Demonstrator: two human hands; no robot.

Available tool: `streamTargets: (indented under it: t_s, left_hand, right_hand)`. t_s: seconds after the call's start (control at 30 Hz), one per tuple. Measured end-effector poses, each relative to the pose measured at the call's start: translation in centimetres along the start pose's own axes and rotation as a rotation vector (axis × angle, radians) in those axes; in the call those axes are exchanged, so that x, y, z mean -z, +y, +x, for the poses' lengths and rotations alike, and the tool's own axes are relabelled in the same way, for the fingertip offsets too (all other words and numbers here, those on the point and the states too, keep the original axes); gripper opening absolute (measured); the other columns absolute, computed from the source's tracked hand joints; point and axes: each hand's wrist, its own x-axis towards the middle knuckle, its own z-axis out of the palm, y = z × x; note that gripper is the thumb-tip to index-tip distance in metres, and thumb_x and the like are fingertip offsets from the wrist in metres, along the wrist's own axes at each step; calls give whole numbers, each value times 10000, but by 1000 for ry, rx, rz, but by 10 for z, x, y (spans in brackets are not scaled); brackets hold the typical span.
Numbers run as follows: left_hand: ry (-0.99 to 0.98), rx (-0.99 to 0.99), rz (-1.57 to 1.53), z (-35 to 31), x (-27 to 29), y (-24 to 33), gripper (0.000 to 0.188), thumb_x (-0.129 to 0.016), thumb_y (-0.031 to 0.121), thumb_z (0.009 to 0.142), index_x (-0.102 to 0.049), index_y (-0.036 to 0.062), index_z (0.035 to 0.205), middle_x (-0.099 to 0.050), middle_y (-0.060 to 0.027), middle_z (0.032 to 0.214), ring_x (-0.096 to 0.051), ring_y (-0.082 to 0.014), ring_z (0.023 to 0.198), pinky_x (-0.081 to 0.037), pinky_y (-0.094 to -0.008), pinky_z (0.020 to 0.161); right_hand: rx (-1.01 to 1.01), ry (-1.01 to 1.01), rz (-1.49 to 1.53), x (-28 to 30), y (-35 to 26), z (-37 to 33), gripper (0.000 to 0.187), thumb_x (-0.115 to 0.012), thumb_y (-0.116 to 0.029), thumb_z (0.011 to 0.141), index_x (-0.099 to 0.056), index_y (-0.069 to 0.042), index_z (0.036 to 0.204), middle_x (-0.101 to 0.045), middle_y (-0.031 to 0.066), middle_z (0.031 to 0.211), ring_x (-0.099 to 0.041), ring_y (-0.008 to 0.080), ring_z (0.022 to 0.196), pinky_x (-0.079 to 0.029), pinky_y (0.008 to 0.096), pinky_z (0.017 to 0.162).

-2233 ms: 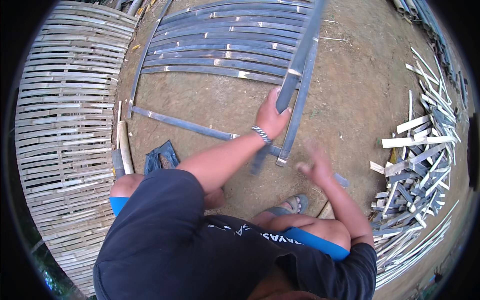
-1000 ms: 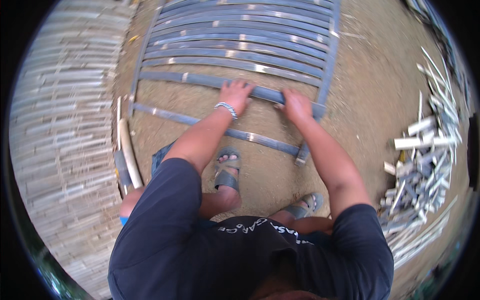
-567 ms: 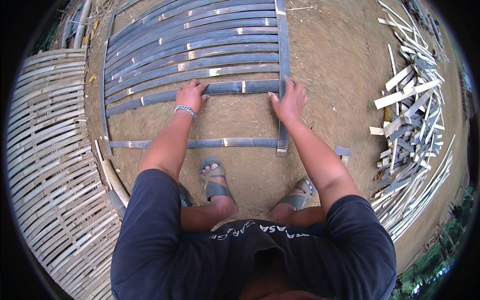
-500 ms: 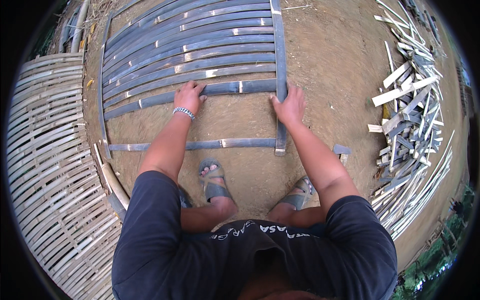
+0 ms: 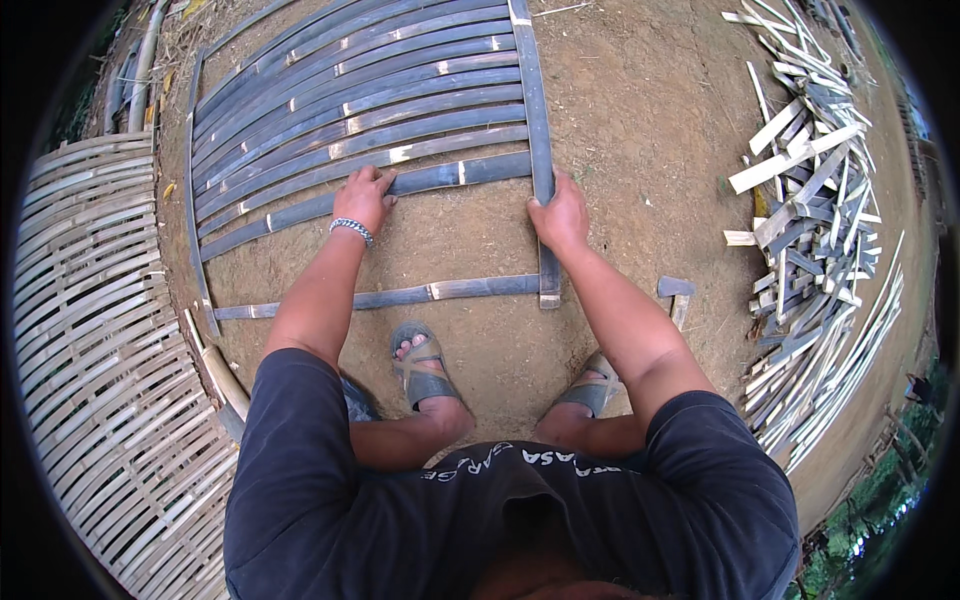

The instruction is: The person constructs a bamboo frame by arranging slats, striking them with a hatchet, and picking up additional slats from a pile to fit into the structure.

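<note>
The left hand [image 5: 362, 200] rests on the nearest of the close-set slats, a dark bamboo slat [image 5: 460, 173], its fingers loosely bent over it; whether they grip it or only press on it I cannot tell. A chain bracelet [image 5: 352, 231] circles that wrist. The right hand [image 5: 560, 212] is part-closed across the side rail [image 5: 530, 95], thumb at the inner edge and fingers at the outer, with hold of it just below where the slat meets it.

Beyond both hands, the rest of the dark slats [image 5: 350, 105] run across the frame, which lies flat on bare earth (several show pale patches at the nodes). Nearer the body than the hands, a single crosspiece [image 5: 440, 291] spans the frame's near end, and below it, between the forearms, are two sandalled feet [image 5: 425, 368].

Right of the right forearm, just beside it, lies a hatchet [image 5: 678, 288], its handle partly hidden. Farther right is a heap of split bamboo offcuts [image 5: 810, 205], with long thin strips [image 5: 835, 365] nearer the body. Well left of the left hand stretches a pale slatted bamboo panel [image 5: 110, 330].
</note>
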Motion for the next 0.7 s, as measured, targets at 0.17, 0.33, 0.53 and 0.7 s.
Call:
streamTargets:
  t_s: [0.17,0.33,0.53,0.7]
  left_hand:
    - [-10,-26,12,1,3,1,455,-736,274,872,-658,222,1318,-607,-50,1234,-577,-267,1186,-529,-431,953]
    - [-15,-52,7,2,8,5,474,-735,258,874,-644,198,1336,-615,-59,1209,-583,-278,1159,-531,-418,951]
    - [-14,-61,9,6,12,11,481,-722,258,883,-634,197,1352,-612,-69,1228,-583,-283,1163,-534,-419,953]
    - [-36,-76,13,10,9,16,494,-720,258,882,-626,194,1363,-607,-75,1246,-573,-288,1181,-534,-420,963]
  right_hand:
    - [29,29,24,-5,7,1,689,-751,-211,801,-509,-35,1421,-593,224,1335,-547,384,1268,-430,441,1096]
    - [-4,6,16,-2,1,0,707,-753,-210,810,-489,-66,1450,-582,199,1342,-547,366,1269,-437,445,1089]
    - [5,25,-17,-5,5,1,716,-761,-210,814,-482,-84,1461,-582,185,1334,-554,355,1260,-450,451,1075]
    - [-12,-4,-20,-3,3,2,699,-754,-239,825,-491,-81,1452,-594,185,1318,-566,363,1242,-458,452,1062]
